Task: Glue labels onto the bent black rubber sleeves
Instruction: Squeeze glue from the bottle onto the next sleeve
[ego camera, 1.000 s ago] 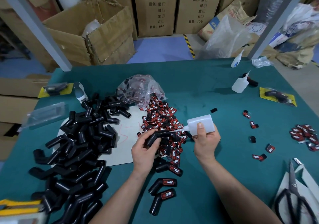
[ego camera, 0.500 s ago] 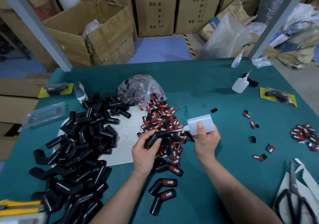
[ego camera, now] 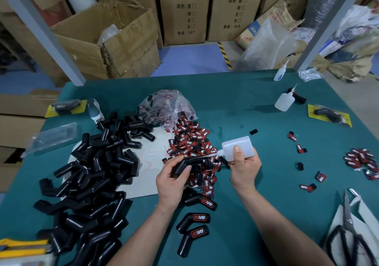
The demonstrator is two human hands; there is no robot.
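Nearest, at the R edge, black-handled scissors lay on white paper. Between the forearms, three labelled sleeves w/ red-and-black "TAPER" patches lay on the green table, close together.

Just beyond them, the left hand gripped a bent black sleeve, fingers and thumb curled round its lower leg, bend up, held above the table in front of the person. The right hand was wrapped round a white glue bottle, thumb pressed on its side, bottle tipped sideways w/ the nozzle reaching the sleeve's upper leg. Whether glue was coming out: can't tell.

To the L, a big pile of unlabelled sleeves spread over a pale sheet. Behind the hands sat a heap of labels, spilling from a clear plastic bag. A few loose labels lay scattered far R.

Farther back R, a second squeeze bottle lay tilted near a small upright bottle. Beyond the table edge stood stacked cardboard boxes.
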